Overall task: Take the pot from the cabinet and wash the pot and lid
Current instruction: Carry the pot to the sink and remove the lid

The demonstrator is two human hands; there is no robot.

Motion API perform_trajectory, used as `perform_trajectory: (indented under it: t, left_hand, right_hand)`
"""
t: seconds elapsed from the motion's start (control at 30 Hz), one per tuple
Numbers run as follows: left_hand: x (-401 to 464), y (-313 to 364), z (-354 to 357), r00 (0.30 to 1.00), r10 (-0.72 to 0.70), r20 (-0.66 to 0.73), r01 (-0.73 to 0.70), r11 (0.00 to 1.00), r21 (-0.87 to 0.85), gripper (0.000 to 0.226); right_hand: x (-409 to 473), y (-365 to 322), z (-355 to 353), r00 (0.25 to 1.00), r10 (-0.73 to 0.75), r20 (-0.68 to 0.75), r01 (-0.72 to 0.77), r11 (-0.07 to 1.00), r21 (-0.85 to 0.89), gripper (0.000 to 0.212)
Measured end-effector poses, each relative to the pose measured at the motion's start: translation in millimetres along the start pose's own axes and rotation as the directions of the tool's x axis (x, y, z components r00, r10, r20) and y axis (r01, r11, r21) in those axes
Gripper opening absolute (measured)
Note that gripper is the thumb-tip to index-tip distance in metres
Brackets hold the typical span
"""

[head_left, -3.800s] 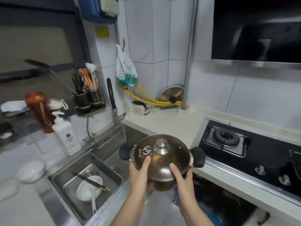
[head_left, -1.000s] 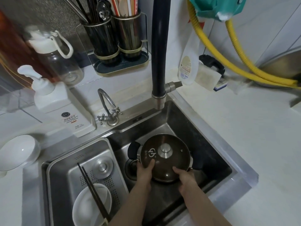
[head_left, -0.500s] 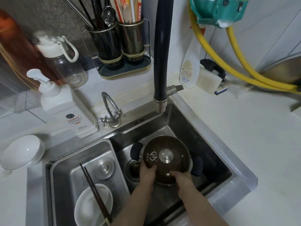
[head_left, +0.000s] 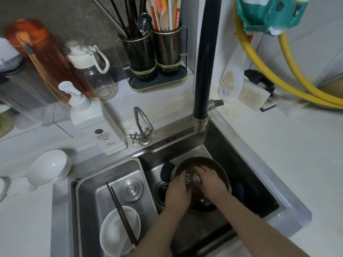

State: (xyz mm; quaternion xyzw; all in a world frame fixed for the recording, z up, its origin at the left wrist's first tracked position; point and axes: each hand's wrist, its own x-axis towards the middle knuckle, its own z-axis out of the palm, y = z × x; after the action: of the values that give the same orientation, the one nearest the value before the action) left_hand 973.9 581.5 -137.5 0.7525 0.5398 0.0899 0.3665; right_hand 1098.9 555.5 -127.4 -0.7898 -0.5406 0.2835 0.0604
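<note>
Down in the sink's (head_left: 246, 145) right basin, against its back wall: pot (head_left: 204, 205) with lid (head_left: 202, 165) on, right hand (head_left: 211, 180) curled round the lid knob (head_left: 197, 178), left hand (head_left: 177, 191) laid on the lid's near-left edge, grip there impossible to tell. Beside the pot to the left, drain (head_left: 160, 191); then the left tray holding a bowl (head_left: 118, 232) crossed by chopsticks (head_left: 120, 214). At the sink's back rim, black faucet (head_left: 206, 62); past its back-left corner, soap bottle (head_left: 100, 125).
</note>
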Motion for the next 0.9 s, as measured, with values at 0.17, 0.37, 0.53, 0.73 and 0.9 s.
perform_trajectory:
  t: [0.17,0.37,0.53,0.73,0.9]
  left_hand:
    - [17.9,0.0,5.7,0.984,-0.023,0.177,-0.016,0.977,0.214,0.060]
    - [31.3,6.7,17.0,0.986,0.030,0.162,-0.076,0.956,0.282,0.037]
    - [30.0,17.3,14.7,0.994,0.090,0.066,-0.104,0.961,0.255,0.030]
    - [19.4,31.1,-8.6,0.987,0.158,0.000,-0.155,0.967,0.201,0.031]
    - [3.5,48.6,-41.6,0.975,0.221,-0.007,-0.214,0.953,0.215,0.032]
  right_hand:
    - [4.7,7.7,-3.4,0.998,0.047,0.035,-0.046,0.999,-0.009,0.049]
    - [11.0,15.2,-2.9,0.998,0.032,0.054,-0.033,0.999,0.013,0.041]
    - [9.4,15.5,-4.3,0.999,-0.008,0.052,0.008,1.000,-0.011,0.045]
    - [0.5,5.3,-20.6,0.998,-0.065,-0.008,0.066,0.996,0.054,0.047]
    - [-19.3,-8.0,-52.3,0.989,-0.132,-0.065,0.134,0.990,0.037,0.050]
